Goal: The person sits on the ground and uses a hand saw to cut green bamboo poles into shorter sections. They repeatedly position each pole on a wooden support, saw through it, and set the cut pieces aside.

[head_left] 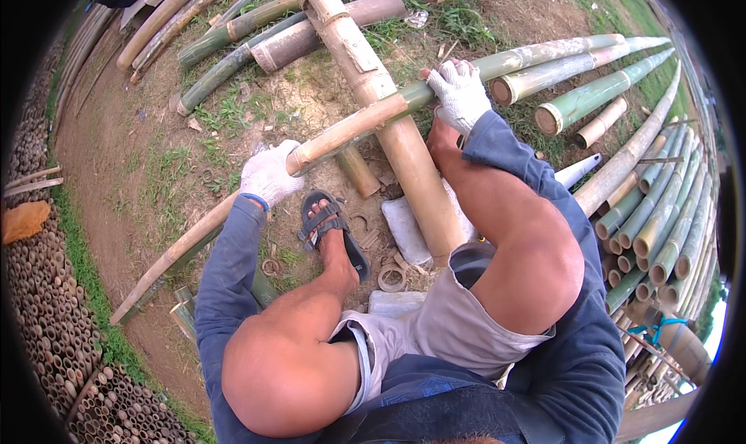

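Note:
A long bamboo pole [353, 129] slants from the lower left to the upper right, lying across a thick tan bamboo log [408, 168]. Its surface is pale and scraped on the left and green near the log. My left hand [270, 174], in a white knit glove, is closed round the pole left of the log. Just right of the log, my right hand [460, 96], gloved alike, grips the same pole from above; some of its fingers are hidden. A sandalled foot [330, 225] rests on the ground below the pole.
Cut bamboo poles [594, 94] lie at the right, above a large stack [660, 211]. More poles [256, 28] lie at the far left. A silvery blade [577, 170] sits beside my right leg. Bamboo rings [392, 278] and a pale block [406, 230] lie near my feet.

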`<state>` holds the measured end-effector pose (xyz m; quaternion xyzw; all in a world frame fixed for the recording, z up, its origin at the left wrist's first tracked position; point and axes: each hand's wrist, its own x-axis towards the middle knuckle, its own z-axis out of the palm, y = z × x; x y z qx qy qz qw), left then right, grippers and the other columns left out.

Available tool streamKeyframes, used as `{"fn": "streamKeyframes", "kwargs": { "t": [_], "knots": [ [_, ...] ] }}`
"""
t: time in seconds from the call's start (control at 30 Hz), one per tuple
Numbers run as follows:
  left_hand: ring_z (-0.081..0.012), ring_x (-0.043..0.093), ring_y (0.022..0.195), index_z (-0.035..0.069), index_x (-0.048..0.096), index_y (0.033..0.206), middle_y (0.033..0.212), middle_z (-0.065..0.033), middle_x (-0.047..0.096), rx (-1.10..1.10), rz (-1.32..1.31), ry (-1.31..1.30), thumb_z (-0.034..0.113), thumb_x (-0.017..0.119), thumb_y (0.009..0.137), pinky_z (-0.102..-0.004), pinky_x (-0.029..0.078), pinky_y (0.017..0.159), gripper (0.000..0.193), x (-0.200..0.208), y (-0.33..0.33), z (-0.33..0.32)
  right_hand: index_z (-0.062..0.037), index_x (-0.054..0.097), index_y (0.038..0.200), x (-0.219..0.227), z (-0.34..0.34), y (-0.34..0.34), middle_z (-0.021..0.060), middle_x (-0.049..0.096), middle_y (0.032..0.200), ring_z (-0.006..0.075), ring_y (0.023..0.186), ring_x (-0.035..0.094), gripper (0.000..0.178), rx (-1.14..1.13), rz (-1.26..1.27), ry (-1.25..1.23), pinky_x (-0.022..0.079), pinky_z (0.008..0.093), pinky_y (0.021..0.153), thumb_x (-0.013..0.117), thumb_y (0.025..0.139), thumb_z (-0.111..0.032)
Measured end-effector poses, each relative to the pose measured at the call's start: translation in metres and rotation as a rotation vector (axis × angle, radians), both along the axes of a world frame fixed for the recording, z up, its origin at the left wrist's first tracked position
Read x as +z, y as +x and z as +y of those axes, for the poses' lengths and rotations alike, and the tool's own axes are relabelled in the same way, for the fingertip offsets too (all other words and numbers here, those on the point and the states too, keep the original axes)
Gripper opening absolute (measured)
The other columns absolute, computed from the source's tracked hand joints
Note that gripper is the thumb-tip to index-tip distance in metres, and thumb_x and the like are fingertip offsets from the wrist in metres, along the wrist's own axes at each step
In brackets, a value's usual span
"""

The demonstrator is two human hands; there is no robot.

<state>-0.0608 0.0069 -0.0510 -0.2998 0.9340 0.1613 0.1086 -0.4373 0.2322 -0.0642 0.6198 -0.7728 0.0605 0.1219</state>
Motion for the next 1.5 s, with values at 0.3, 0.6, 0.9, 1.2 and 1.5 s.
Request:
{"fn": "streamKeyframes", "kwargs": {
  "t": [0.3, 0.6, 0.9, 1.2, 1.5],
  "knots": [
    [-0.0419, 0.078, 0.105, 0.021, 0.069, 0.129, 0.110, -0.0155, 0.081, 0.183, -0.021, -0.043, 0.042, 0.089, 0.077, -0.0515, 0.061, 0.092, 0.059, 0.002, 0.092, -0.061, -0.0036, 0.057, 0.154, 0.002, 0.112, -0.013, 0.0244, 0.065, 0.130, 0.0423, 0.122, 0.063, 0.071, -0.332, -0.411, -0.268, 0.051, 0.0555, 0.107, 0.085, 0.095, -0.030],
    [-0.0378, 0.077, 0.116, 0.020, 0.070, 0.141, 0.122, -0.0150, 0.082, 0.239, 0.051, 0.095, 0.062, 0.098, 0.068, -0.0499, 0.059, 0.100, 0.089, 0.011, 0.086, -0.058, -0.0065, 0.056, 0.156, -0.080, 0.287, 0.110, 0.0227, 0.066, 0.127, 0.0376, 0.113, 0.066, 0.065, -1.145, -1.157, -0.152, 0.053, 0.0513, 0.101, 0.080, 0.099, -0.025],
    [-0.0381, 0.073, 0.126, 0.022, 0.068, 0.149, 0.136, -0.0146, 0.077, 0.193, 0.067, 0.078, 0.073, 0.088, 0.076, -0.0505, 0.055, 0.109, 0.091, 0.010, 0.066, -0.047, -0.0069, 0.054, 0.155, -0.083, 0.406, 0.263, 0.0198, 0.065, 0.124, 0.0336, 0.110, 0.065, 0.063, -1.327, -1.248, -0.166, 0.053, 0.0476, 0.097, 0.079, 0.099, -0.022],
    [-0.0371, 0.072, 0.127, 0.024, 0.070, 0.146, 0.136, -0.0125, 0.077, 0.132, 0.049, 0.057, 0.070, 0.089, 0.076, -0.0498, 0.055, 0.110, 0.086, 0.007, 0.065, -0.051, -0.0073, 0.053, 0.154, -0.086, 0.389, 0.228, 0.0169, 0.064, 0.121, 0.0296, 0.106, 0.064, 0.061, -1.239, -1.187, -0.150, 0.054, 0.0438, 0.093, 0.077, 0.099, -0.018],
    [-0.0374, 0.074, 0.122, 0.023, 0.073, 0.135, 0.132, -0.0134, 0.078, 0.147, 0.065, 0.029, 0.071, 0.085, 0.078, -0.0515, 0.057, 0.105, 0.076, 0.020, 0.065, -0.030, -0.0077, 0.052, 0.154, -0.075, 0.377, 0.225, 0.0140, 0.064, 0.117, 0.0255, 0.102, 0.064, 0.059, -1.131, -1.151, -0.155, 0.054, 0.0401, 0.089, 0.076, 0.100, -0.015]
  ]
}}
